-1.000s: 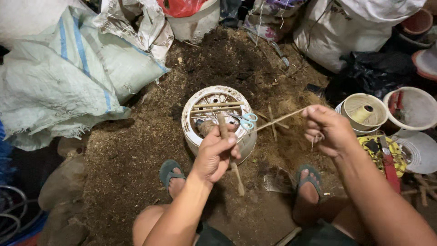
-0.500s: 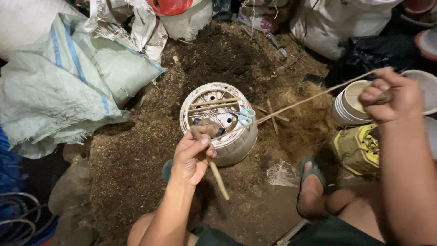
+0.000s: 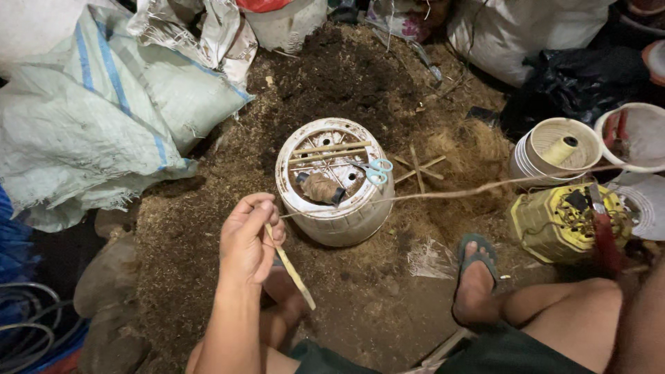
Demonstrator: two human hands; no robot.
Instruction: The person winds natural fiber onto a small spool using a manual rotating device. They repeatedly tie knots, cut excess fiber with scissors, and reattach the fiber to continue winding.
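One left hand (image 3: 248, 239) curls around a slanted bamboo stick (image 3: 291, 269).

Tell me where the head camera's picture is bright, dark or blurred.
Head view: light falls brightest on the white bucket and pale sacks; the corners go dark, notably the black bag; the left hand and stick are sharp; the taut string looks slightly soft.

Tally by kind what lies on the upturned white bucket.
Bamboo sticks: 3
Scissors with blue handles: 1
Ball of brown twine: 1
Total: 5, all resting on the upturned white bucket. The left hand holds another bamboo stick in front of it.
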